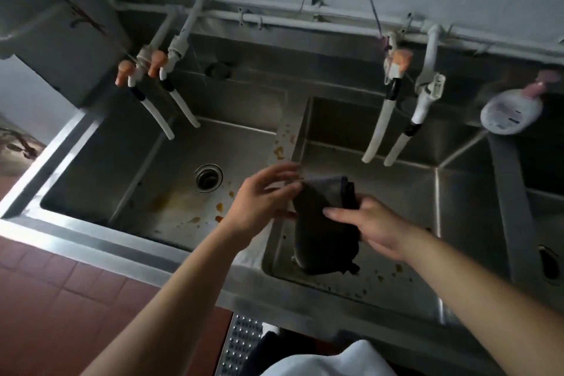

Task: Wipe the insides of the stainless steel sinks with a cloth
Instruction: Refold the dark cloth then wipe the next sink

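A dark grey cloth [323, 223] hangs in the air above the divider between two stainless steel sinks. My right hand [375, 226] grips its right side, thumb laid across the front. My left hand [265, 195] pinches the cloth's upper left corner with its fingertips. The left sink [146, 168] has a round drain [209, 177] and orange-brown stains on its floor. The middle sink [396, 192] has orange crumbs along its front floor. The divider [285, 143] carries orange spots too.
White tap spouts with orange handles [158, 94] hang over the left sink, another pair [403, 113] over the middle one. A third basin [543, 180] lies at the right, with a white and pink bottle [512, 110] on its back ledge. Red floor tiles [61, 299] lie below.
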